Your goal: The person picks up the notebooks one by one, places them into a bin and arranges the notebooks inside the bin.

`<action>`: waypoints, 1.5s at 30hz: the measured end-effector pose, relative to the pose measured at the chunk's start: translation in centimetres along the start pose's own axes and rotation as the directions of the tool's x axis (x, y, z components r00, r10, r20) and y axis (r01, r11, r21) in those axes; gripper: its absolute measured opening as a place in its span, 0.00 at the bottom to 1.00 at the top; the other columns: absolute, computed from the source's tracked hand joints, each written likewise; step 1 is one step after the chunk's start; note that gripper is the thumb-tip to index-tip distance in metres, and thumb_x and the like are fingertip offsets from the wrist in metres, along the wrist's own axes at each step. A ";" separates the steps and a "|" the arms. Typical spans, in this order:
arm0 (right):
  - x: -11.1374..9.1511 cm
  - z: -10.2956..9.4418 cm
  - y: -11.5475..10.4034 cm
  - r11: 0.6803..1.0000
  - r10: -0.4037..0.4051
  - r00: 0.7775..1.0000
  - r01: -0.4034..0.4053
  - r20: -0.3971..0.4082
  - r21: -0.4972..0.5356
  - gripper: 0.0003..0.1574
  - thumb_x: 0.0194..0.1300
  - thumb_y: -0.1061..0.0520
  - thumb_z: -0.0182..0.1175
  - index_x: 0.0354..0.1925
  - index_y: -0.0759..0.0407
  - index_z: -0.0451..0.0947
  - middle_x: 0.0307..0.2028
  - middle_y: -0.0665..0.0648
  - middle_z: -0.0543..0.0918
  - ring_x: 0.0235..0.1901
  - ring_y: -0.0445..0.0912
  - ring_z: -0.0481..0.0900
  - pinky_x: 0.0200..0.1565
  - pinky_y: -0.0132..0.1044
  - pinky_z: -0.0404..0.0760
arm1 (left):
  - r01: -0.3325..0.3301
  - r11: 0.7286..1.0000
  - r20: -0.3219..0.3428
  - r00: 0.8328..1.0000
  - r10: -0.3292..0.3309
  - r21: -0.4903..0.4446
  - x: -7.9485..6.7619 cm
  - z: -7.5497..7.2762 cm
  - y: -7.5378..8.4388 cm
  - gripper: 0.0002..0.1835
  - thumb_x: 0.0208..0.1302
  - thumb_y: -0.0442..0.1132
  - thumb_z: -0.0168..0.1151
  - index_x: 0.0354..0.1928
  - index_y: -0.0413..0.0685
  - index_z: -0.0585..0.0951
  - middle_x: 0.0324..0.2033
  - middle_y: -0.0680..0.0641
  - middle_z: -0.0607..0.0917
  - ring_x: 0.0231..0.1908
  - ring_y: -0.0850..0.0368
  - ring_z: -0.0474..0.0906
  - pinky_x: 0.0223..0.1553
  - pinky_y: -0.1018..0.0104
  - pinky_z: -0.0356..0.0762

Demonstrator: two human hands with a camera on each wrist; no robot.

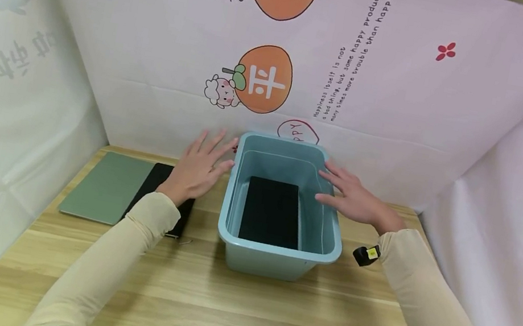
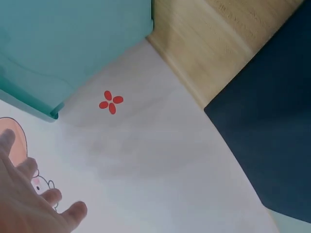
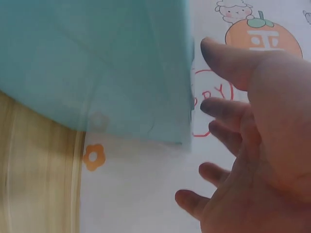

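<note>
A pale blue plastic bin [image 1: 262, 262] stands on the table, with a flat black notebook-like item [image 1: 271, 211] lying inside it. Just outside its left rim is my left hand [image 1: 198, 171], fingers spread and fairly straight; a gap separates it from the bin wall [image 2: 77, 43] in the left wrist view. At the opposite rim my right hand [image 1: 358, 199] has its fingers extended toward the bin. The right wrist view shows those fingertips [image 3: 209, 106] close to the bin [image 3: 97, 63]; whether they touch, I cannot tell. Neither hand holds anything.
Left of the bin lie a green flat cover [image 1: 107, 186] and a black notebook [image 1: 147, 185], partly hidden by my left arm. A small black block with a yellow label [image 1: 365, 255] sits by the right cuff. Printed white cloth [image 1: 387, 92] stands behind the wooden table [image 1: 216, 311].
</note>
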State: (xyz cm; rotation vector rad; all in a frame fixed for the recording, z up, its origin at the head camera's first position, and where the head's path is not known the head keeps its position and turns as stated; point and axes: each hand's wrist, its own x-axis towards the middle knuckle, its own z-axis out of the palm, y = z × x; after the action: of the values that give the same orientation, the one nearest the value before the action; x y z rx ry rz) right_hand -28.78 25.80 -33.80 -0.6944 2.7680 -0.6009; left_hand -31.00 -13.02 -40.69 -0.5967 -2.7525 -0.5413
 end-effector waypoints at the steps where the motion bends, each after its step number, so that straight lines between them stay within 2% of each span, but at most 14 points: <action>1: -0.1 0.0 0.2 1.000 -0.009 1.000 0.009 -0.004 0.006 0.45 0.76 0.39 0.55 0.80 0.57 0.55 0.83 0.61 0.41 0.81 0.65 0.36 0.75 0.70 0.47 | 0.008 1.000 0.001 1.000 -0.008 0.010 0.0 -0.1 0.0 0.36 0.76 0.71 0.27 0.81 0.72 0.51 0.83 0.51 0.46 0.82 0.36 0.36 0.78 0.32 0.43; 5: -0.1 0.2 0.9 0.999 -0.044 0.999 0.045 -0.011 0.031 0.38 0.78 0.42 0.53 0.77 0.58 0.62 0.83 0.61 0.44 0.81 0.65 0.38 0.75 0.69 0.51 | 0.039 0.998 0.008 0.999 -0.040 0.047 -0.2 -0.3 -0.4 0.37 0.74 0.74 0.26 0.81 0.75 0.47 0.83 0.52 0.44 0.82 0.36 0.34 0.78 0.31 0.39; 8: -0.1 0.5 1.5 0.997 -0.051 0.999 0.051 -0.012 0.053 0.35 0.79 0.43 0.52 0.75 0.57 0.65 0.83 0.58 0.45 0.81 0.64 0.39 0.76 0.68 0.49 | 0.061 0.996 0.010 0.998 -0.062 0.069 -0.3 -0.3 -0.8 0.38 0.73 0.75 0.25 0.81 0.77 0.46 0.83 0.54 0.42 0.82 0.37 0.33 0.78 0.31 0.36; 17: -0.6 1.4 2.7 0.990 -0.056 0.998 0.060 -0.033 0.125 0.34 0.79 0.42 0.51 0.75 0.53 0.67 0.83 0.55 0.46 0.81 0.62 0.41 0.75 0.70 0.49 | 0.088 0.995 0.017 0.996 -0.089 0.054 -1.0 0.1 -1.7 0.37 0.73 0.75 0.28 0.81 0.77 0.47 0.83 0.53 0.42 0.82 0.35 0.31 0.77 0.30 0.32; 21: -0.7 1.5 3.4 0.986 -0.049 0.998 0.054 -0.034 0.155 0.32 0.79 0.41 0.51 0.74 0.49 0.67 0.83 0.50 0.47 0.82 0.60 0.42 0.74 0.70 0.51 | 0.086 0.994 0.004 0.996 -0.086 0.064 -1.4 0.2 -2.0 0.37 0.74 0.74 0.30 0.81 0.76 0.49 0.83 0.51 0.45 0.82 0.35 0.33 0.77 0.30 0.35; 26: -0.7 1.8 4.3 0.968 -0.069 0.997 0.073 -0.024 0.239 0.31 0.79 0.42 0.51 0.74 0.47 0.68 0.83 0.48 0.46 0.82 0.58 0.42 0.74 0.69 0.54 | 0.080 0.994 -0.019 0.997 -0.079 0.076 -1.8 0.2 -2.2 0.36 0.75 0.72 0.33 0.81 0.75 0.51 0.83 0.51 0.48 0.82 0.35 0.36 0.77 0.30 0.37; 31: -0.9 1.9 4.9 0.940 -0.087 0.996 0.089 -0.021 0.330 0.30 0.79 0.44 0.53 0.74 0.49 0.68 0.83 0.45 0.46 0.82 0.59 0.46 0.73 0.68 0.59 | 0.103 0.992 -0.009 0.995 -0.103 0.066 -2.4 0.1 -2.4 0.37 0.74 0.73 0.34 0.81 0.75 0.51 0.83 0.53 0.46 0.82 0.37 0.33 0.78 0.32 0.35; 36: -1.2 2.0 5.3 0.925 -0.064 0.997 0.072 -0.034 0.372 0.32 0.77 0.43 0.55 0.73 0.50 0.69 0.82 0.39 0.48 0.81 0.58 0.50 0.72 0.67 0.61 | 0.119 0.991 0.008 0.993 -0.119 0.068 -3.2 0.2 -2.6 0.36 0.74 0.73 0.32 0.81 0.77 0.48 0.83 0.52 0.46 0.82 0.37 0.32 0.77 0.30 0.36; 40: -1.0 2.2 5.4 0.928 -0.064 0.997 0.075 -0.042 0.366 0.32 0.77 0.43 0.55 0.73 0.50 0.69 0.82 0.41 0.49 0.79 0.60 0.55 0.71 0.66 0.64 | 0.150 0.987 0.027 0.988 -0.152 0.057 -4.0 0.4 -2.9 0.36 0.74 0.73 0.33 0.80 0.81 0.47 0.83 0.56 0.43 0.82 0.40 0.28 0.78 0.31 0.34; 45: -0.7 2.3 5.4 0.932 -0.070 0.997 0.079 -0.038 0.354 0.34 0.77 0.44 0.55 0.76 0.51 0.65 0.82 0.46 0.49 0.74 0.64 0.65 0.69 0.67 0.68 | 0.183 0.982 0.049 0.981 -0.186 0.046 -4.9 0.7 -3.6 0.36 0.75 0.71 0.37 0.81 0.76 0.49 0.83 0.52 0.43 0.82 0.40 0.26 0.78 0.32 0.31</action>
State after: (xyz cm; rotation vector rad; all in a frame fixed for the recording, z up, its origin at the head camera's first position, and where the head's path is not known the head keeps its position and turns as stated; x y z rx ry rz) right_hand -29.67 29.75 -38.14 -0.7111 2.5584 -1.0985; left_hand -28.44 -17.40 -44.02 -0.3529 -2.8802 -0.5143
